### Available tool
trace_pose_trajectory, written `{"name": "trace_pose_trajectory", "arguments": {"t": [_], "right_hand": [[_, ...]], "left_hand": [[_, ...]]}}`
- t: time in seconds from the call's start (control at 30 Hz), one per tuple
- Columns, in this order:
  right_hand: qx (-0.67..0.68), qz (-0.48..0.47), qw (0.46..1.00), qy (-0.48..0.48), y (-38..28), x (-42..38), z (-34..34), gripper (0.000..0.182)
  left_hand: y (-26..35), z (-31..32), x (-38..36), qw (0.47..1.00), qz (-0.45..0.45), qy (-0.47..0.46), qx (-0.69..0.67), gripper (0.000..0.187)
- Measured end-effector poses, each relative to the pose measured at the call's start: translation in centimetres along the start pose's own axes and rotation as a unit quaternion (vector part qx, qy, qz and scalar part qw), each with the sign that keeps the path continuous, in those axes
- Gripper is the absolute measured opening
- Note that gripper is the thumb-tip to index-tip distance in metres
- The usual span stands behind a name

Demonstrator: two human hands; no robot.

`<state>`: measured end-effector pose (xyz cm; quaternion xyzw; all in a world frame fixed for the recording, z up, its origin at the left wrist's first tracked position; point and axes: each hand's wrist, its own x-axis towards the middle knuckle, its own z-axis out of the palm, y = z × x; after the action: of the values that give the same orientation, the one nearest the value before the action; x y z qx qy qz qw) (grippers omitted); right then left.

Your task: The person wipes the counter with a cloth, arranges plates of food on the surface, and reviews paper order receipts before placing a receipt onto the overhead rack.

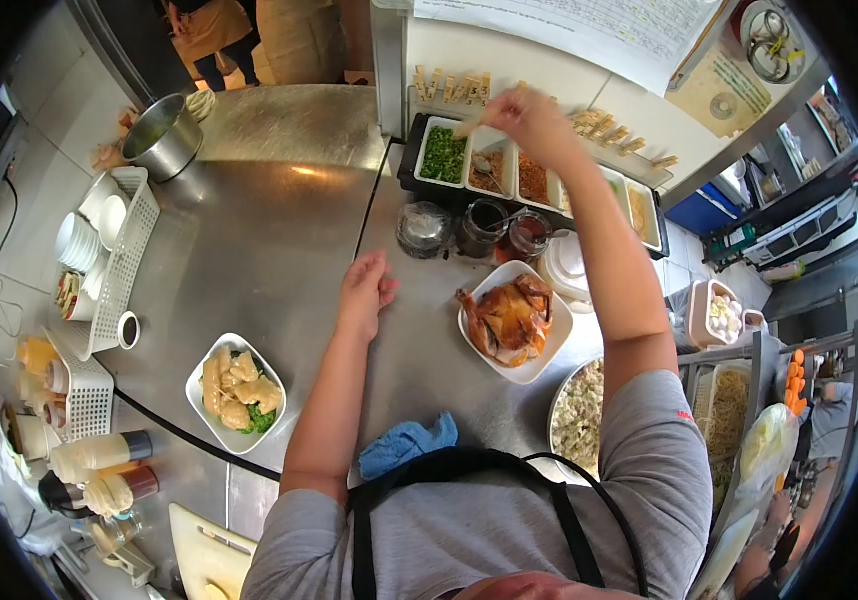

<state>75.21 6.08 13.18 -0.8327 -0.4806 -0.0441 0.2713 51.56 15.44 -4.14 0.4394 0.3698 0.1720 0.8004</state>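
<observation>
My right hand point(524, 118) is raised over the condiment trays, fingers pinched on a small light-coloured piece, perhaps a wooden clothespin. Beneath and left of it are chopped green herbs point(443, 155); a red-brown spice point(531, 180) fills another tray. Over the steel counter point(259, 250), my left hand point(368, 285) hangs with curled fingers; whether it holds anything is hidden. A roast chicken point(514, 318) lies in a white bowl point(527, 374). To the left, a second white bowl point(195, 392) holds pale sauced pieces point(239, 385) over greens.
Jars point(481, 228) stand below the trays. A blue cloth point(406, 446) lies near my apron. At left are a metal pot point(163, 138), white baskets point(132, 258) and bottles point(99, 453). Two people point(211, 35) stand beyond the counter. A large bowl of salad point(579, 415) is beside my right arm.
</observation>
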Motion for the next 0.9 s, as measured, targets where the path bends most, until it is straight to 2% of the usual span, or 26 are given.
{"name": "trace_pose_trajectory", "arguments": {"t": [0.07,0.17,0.27,0.4,0.57,0.7,0.77,0.83,0.87,0.9], "right_hand": [[-0.044,-0.011,0.994,0.102,3.6,2.9,-0.2,0.017],[-0.123,0.008,0.986,0.110,5.8,5.2,-0.7,0.019],[-0.147,0.077,0.986,0.028,6.5,6.2,0.0,0.019],[-0.200,0.080,0.976,0.017,5.9,6.5,0.3,0.020],[-0.334,0.035,0.941,0.045,4.3,6.3,-0.3,0.020],[-0.385,0.018,0.922,0.020,6.4,6.9,3.2,0.020],[-0.402,0.020,0.915,0.032,7.2,7.2,4.3,0.021],[-0.408,0.054,0.911,-0.036,3.5,6.0,3.2,0.025],[-0.411,0.050,0.910,0.000,0.9,4.9,2.8,0.029],[-0.368,-0.022,0.927,0.065,0.1,3.9,3.0,0.031]], "left_hand": [[-2.9,-1.1,0.7,0.999,0.045,0.015,0.017,0.023],[-3.8,-1.3,0.4,0.995,0.096,0.021,0.025,0.021],[-4.0,-1.4,0.2,0.992,0.121,0.016,0.008,0.020],[-4.4,-1.7,0.2,0.989,0.147,0.011,0.013,0.016],[-4.8,-1.8,0.2,0.987,0.163,0.002,-0.001,0.014],[-5.0,-1.7,0.3,0.987,0.162,0.014,-0.002,0.013],[-6.2,-2.5,1.1,0.987,0.158,-0.028,-0.020,0.017],[-4.9,-2.0,0.1,0.990,0.141,0.009,0.023,0.019],[-4.7,-1.9,-0.2,0.992,0.122,0.016,0.010,0.020],[-4.1,-2.0,-0.4,0.994,0.109,0.013,-0.004,0.022]]}}
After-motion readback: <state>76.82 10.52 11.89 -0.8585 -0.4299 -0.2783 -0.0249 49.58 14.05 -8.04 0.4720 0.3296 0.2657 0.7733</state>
